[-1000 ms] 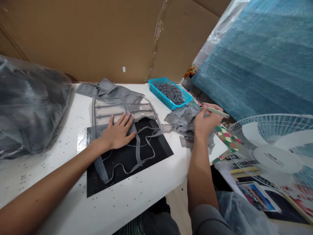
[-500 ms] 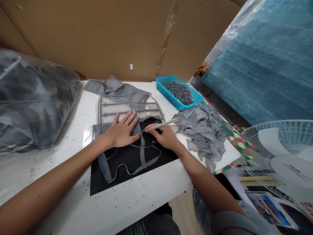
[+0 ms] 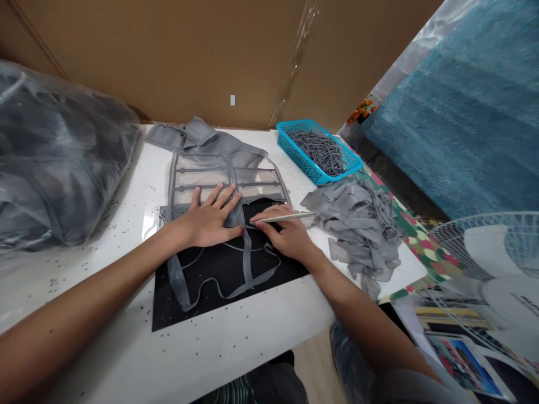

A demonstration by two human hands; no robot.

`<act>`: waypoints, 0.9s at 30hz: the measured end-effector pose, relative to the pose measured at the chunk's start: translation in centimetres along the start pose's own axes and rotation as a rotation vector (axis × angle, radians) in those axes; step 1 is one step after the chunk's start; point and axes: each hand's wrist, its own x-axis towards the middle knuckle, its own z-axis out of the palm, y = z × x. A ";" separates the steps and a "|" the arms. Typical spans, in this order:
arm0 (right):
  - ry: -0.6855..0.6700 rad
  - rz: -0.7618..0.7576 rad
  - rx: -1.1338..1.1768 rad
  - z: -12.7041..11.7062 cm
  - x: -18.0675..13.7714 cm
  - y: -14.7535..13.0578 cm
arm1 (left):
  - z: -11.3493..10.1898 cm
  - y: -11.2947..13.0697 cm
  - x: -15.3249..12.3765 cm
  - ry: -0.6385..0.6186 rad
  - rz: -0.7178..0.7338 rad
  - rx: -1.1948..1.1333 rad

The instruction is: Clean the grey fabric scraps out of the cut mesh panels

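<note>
A grey mesh garment piece with grey straps lies across a black mat on a white table. My left hand lies flat on it, fingers spread, pressing the fabric down at the mat's upper edge. Just to the right, my right hand pinches a thin pale pen-like tool, whose tip touches the central grey strap beside my left fingertips.
A pile of grey fabric strips sits right of the mat, with a blue basket of grey cords behind it. A large plastic bag of dark fabric fills the table's left. Cardboard stands behind; a white fan is at lower right.
My right hand came from the strip pile to the garment with the tool and now rests its tip on the strap. The left hand stayed flat. The camera shifted slightly.
</note>
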 end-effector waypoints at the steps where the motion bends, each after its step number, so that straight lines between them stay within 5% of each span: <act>1: -0.009 0.008 0.005 0.0 0.0 0.0 | 0.0 0.0 0.0 -0.002 0.002 -0.004; 27: 0.007 0.026 0.081 0.5 -0.4 -0.1 | 0.1 -0.3 -0.1 -0.005 0.009 0.013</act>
